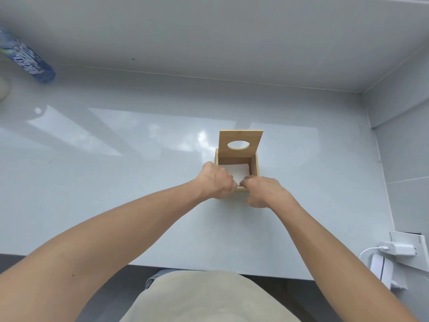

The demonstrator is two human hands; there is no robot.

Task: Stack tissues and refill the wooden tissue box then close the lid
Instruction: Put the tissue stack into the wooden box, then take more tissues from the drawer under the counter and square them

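Observation:
A square wooden tissue box stands on the pale countertop. Its lid, with an oval hole, stands upright at the far side. White tissues lie flat inside the box. My left hand is at the box's near left corner, fingers curled down onto the tissues. My right hand is at the near right corner, fingers bent over the front rim and touching the tissues. The fingertips of both hands are partly hidden inside the box.
A blue-labelled bottle lies at the far left by the wall. A white charger with its cable is plugged into the right wall, above a white device. Walls close the back and right sides.

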